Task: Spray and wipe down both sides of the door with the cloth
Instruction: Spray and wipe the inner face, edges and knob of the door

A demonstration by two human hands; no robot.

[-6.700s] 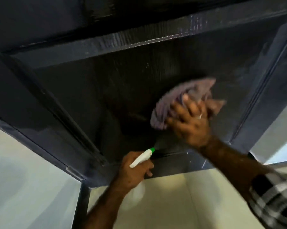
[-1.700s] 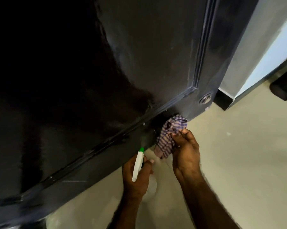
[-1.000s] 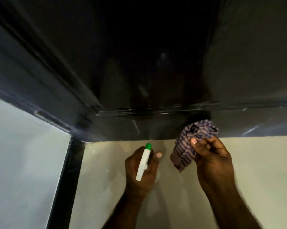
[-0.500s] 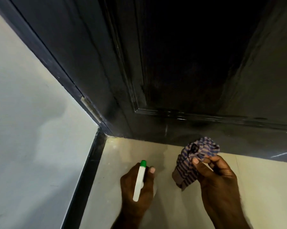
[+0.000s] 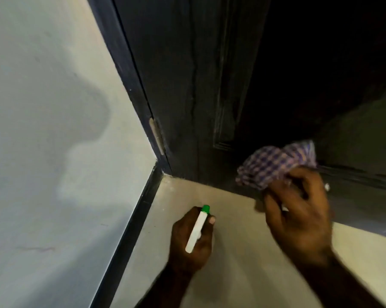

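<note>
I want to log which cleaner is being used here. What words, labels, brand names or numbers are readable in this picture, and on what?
None can be read.
White spray bottle with a green nozzle, gripped in the left hand: no label faces the camera.
Purple-and-white checked cloth, held by the right hand: pattern only, no text.
Dark panelled door, metal hinge, pale wall: no writing or signs visible.

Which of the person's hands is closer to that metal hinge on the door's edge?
Left. The left hand, holding the spray bottle, sits below and slightly right of the hinge. The right hand, gripping the cloth, is much farther right along the door bottom.
</note>
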